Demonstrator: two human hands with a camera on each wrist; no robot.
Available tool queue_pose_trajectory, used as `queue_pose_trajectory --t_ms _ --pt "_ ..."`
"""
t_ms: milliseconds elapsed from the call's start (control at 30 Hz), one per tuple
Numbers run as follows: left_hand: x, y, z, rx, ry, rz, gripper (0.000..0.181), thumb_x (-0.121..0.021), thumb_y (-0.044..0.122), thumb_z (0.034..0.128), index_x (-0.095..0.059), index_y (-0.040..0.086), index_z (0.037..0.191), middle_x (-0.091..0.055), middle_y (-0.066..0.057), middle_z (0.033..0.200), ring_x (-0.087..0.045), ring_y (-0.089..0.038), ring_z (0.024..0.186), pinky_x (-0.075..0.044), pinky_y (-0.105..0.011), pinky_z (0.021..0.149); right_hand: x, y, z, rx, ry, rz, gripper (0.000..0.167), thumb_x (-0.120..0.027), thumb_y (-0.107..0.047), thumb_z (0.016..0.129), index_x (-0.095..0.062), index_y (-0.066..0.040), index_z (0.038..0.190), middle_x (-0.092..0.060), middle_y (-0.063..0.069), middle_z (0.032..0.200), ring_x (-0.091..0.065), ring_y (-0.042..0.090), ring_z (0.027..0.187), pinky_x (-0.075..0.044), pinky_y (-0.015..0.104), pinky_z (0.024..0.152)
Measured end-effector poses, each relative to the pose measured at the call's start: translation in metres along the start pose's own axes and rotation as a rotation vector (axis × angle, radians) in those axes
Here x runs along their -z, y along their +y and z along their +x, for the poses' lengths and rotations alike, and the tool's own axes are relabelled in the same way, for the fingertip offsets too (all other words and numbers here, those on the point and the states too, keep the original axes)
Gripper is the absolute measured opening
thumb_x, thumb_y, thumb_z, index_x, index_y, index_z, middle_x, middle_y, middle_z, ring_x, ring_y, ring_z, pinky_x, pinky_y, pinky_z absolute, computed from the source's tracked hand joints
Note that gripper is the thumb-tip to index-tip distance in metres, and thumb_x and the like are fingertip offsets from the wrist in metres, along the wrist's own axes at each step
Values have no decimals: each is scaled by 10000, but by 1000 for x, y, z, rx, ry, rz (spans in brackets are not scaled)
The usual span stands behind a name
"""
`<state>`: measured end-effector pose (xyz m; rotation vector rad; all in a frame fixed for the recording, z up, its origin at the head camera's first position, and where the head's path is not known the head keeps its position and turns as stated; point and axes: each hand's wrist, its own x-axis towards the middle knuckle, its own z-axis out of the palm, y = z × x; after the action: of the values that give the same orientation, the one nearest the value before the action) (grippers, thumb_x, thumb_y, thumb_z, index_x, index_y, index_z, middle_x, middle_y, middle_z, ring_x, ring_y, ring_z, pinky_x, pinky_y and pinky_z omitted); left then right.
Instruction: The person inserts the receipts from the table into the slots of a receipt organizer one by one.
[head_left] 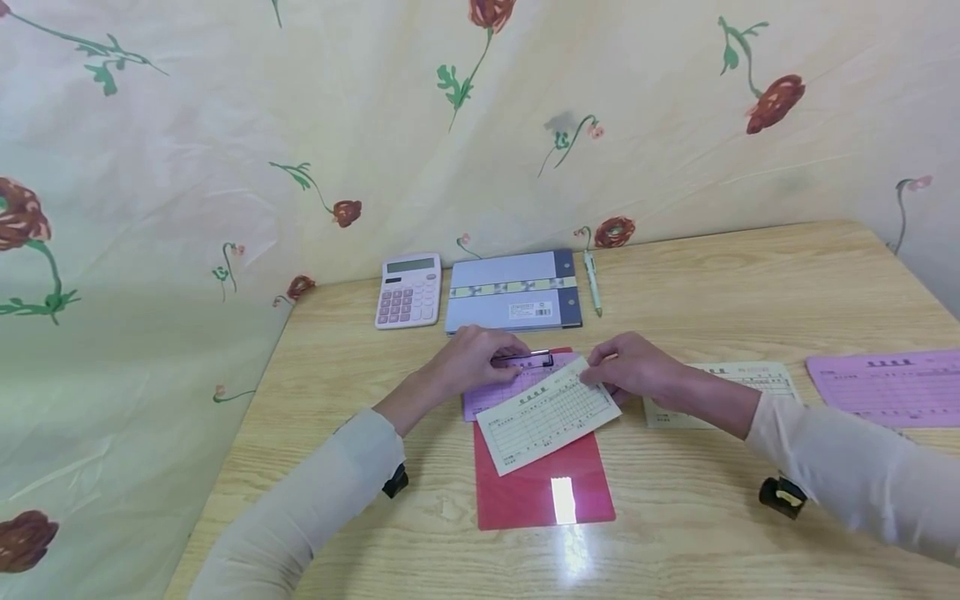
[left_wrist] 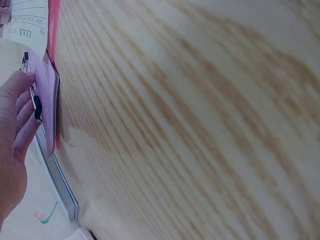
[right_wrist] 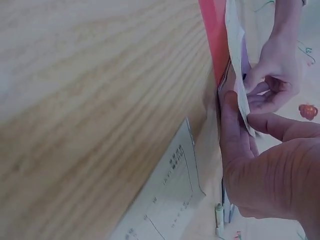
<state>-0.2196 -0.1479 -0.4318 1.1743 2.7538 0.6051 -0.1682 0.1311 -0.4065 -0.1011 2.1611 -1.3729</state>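
The cream printed form (head_left: 551, 422) sits slantwise over a purple form (head_left: 478, 402) and red clipboard (head_left: 525, 504), its long axis running from near left to far right, heading away from the person — the right hand (head_left: 632, 367) pinches its far right end, thumb on top, while the left hand (head_left: 476, 354) pinches the metal clip (head_left: 534, 354). Beneath spreads a wood-grain tabletop (head_left: 750, 308) — flower-patterned sheeting (head_left: 375, 108) hangs behind.

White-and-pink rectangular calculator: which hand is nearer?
Left. In the head view, the left hand grips the silver metal clip, below and right of the calculator; the right hand is farther right, pinching a cream printed paper slip.
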Motion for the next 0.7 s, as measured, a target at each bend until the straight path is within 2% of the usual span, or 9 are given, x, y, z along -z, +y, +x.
queue_pose_trajectory --t_ms 200,433,700 --pt "-1 1 0 2 -1 10 295 -823 210 954 -788 121 1233 -791 0 1172 -752 -102 1054 -545 -139 846 1 -2 3 8 -15 -30 143 -674 -70 1021 -713 66 1042 -757 242 1139 -771 266 889 -645 368 747" --pt "-1 2 0 19 -11 27 303 -816 222 961 -784 140 1250 -787 13 1191 -747 -110 1084 -545 -153 866 -3 0 7 -38 -15 11 190 -692 -88 1024 -721 84 1100 -771 204 1093 -759 237 848 -640 343 739" --pt "1 2 1 2 -8 14 297 -818 212 959 -786 123 1241 -791 -1 1176 -750 -106 1074 -543 -141 871 -9 2 10 -60 1 46 214 -680 -108 1036 -715 83 1124 -774 180 1068 -762 219 835 -640 341 724"
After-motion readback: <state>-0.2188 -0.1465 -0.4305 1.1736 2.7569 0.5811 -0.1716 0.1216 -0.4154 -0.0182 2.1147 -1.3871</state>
